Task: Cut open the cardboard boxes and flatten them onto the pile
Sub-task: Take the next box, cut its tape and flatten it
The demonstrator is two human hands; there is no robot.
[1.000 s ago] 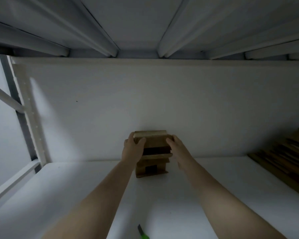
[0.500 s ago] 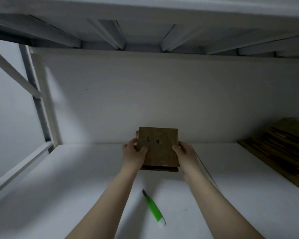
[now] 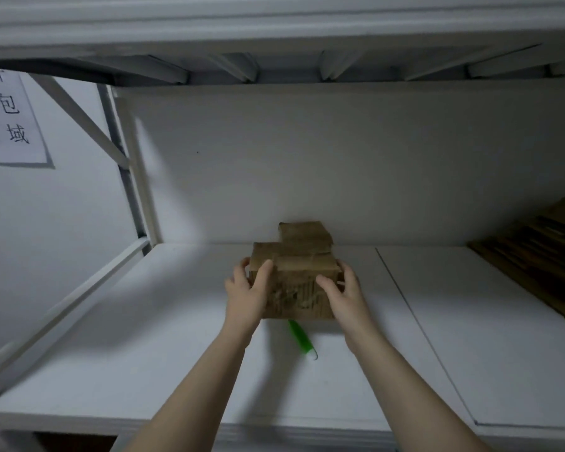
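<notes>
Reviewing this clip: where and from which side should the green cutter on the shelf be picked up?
Probably pinch the green cutter by its slim green body near the white end, coming from the near side. It lies flat on the shelf, and its far end is hidden behind the held cardboard box.

left hand (image 3: 247, 295): thumb on the front, fingers curled round the left side of the box (image 3: 299, 290) | right hand (image 3: 344, 296): pretty much same deal, right side | forearms (image 3: 209, 370): both bare, stretched out forward
</notes>
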